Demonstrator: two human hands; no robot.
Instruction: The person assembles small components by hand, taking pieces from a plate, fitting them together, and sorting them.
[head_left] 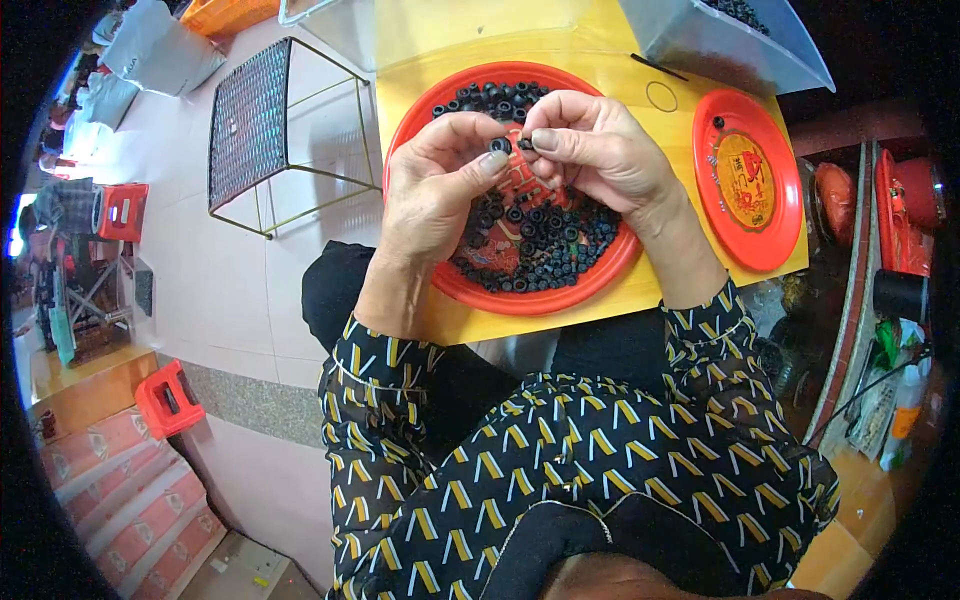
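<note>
While the patterned black-and-yellow sleeves (560,440) fill the lower centre of the frame, both forearms rise from them to meet over a large red plate (470,290) at centre. The left hand (435,185) pinches a small black ring (500,145) between thumb and forefinger, fingers curled. The right hand (600,150) is likewise closed in a pinch, its fingertips touching or nearly touching the left's; a second dark piece appears held there, though it is too small to confirm. Below the hands lies a heap of black rings (545,250), spread across the plate's lower right half and along its upper rim.

Judgement: the step in hand is the joining or sorting of one ring picked from the heap. The next move calls for fine alignment at the fingertips and a steady grip, since the pieces are small.

The plate rests on a yellow board (600,70). At right, well apart, a smaller red plate (770,240) carries a single ring. At the upper right stands a clear plastic bin (700,40); at upper left, a wire stool (250,120).
</note>
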